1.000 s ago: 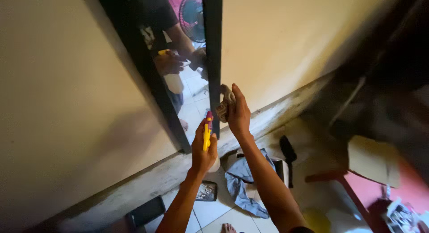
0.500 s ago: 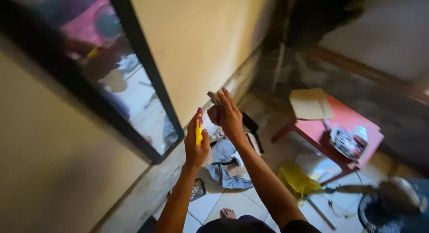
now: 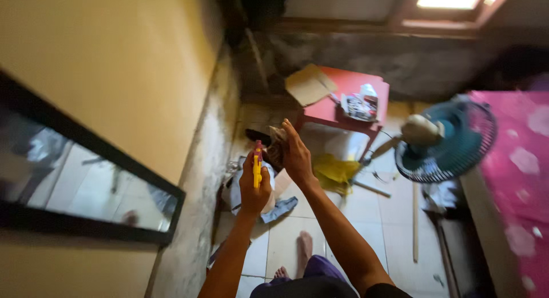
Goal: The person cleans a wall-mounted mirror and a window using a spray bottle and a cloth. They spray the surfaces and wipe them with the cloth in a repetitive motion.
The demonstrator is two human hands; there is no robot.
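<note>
— Fingers of the left hand (image 3: pixel 255 183)?
— Wrapped round a yellow spray bottle (image 3: pixel 258 167), upright.
— And the right hand (image 3: pixel 295 155)?
— Fingers straight, pressed together, pinning a crumpled cloth (image 3: pixel 276 148) against the thumb, just beside the bottle.

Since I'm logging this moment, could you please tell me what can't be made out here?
- Spray bottle: body hidden by the left hand, head view.
- Cloth: mostly covered by the right hand.
- Mirror: cut off by the left edge; reflection blurred.
- Items on the red table: too small.

A teal fan (image 3: pixel 452 140) stands beside a red table (image 3: pixel 343 106).
</note>
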